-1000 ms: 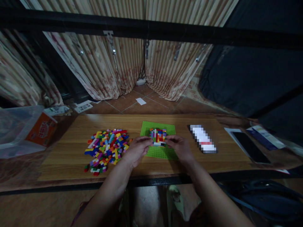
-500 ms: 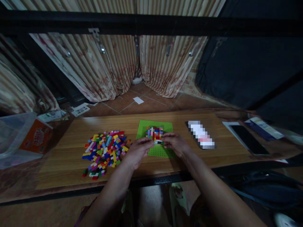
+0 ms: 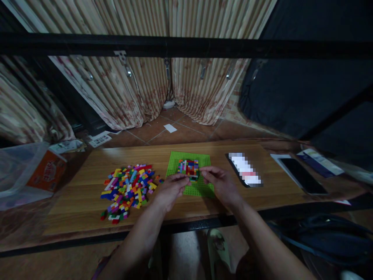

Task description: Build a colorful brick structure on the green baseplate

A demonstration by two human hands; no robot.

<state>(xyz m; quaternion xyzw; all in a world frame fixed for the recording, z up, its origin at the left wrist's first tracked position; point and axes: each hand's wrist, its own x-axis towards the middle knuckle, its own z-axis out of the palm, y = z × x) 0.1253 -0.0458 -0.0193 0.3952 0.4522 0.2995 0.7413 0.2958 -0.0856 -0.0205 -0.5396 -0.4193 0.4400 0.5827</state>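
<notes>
A green baseplate (image 3: pixel 204 160) lies on the wooden table (image 3: pixel 87 214), with a small multicoloured brick build (image 3: pixel 188 168) on its middle. My left hand (image 3: pixel 170 191) reaches its fingertips to the near left edge of the build. My right hand (image 3: pixel 220 183) touches the build's near right side with thumb and forefinger. Whether a brick is pinched between the fingertips is too small to tell. A pile of several loose coloured bricks (image 3: pixel 128 187) lies to the left of my left hand.
A blurred-out flat object (image 3: pixel 244 174) lies right of the baseplate, and a black phone (image 3: pixel 301 181) with papers further right. A clear plastic tub with an orange box (image 3: pixel 43 173) stands at the left. A dark bar (image 3: pixel 186 46) crosses overhead. A dark bag (image 3: pixel 329 241) sits under the table's right end.
The white brick seen between my fingertips earlier no longer shows. Both hands stay at the build's near edge, the right one slightly further up its side. The camera shifted a little.
</notes>
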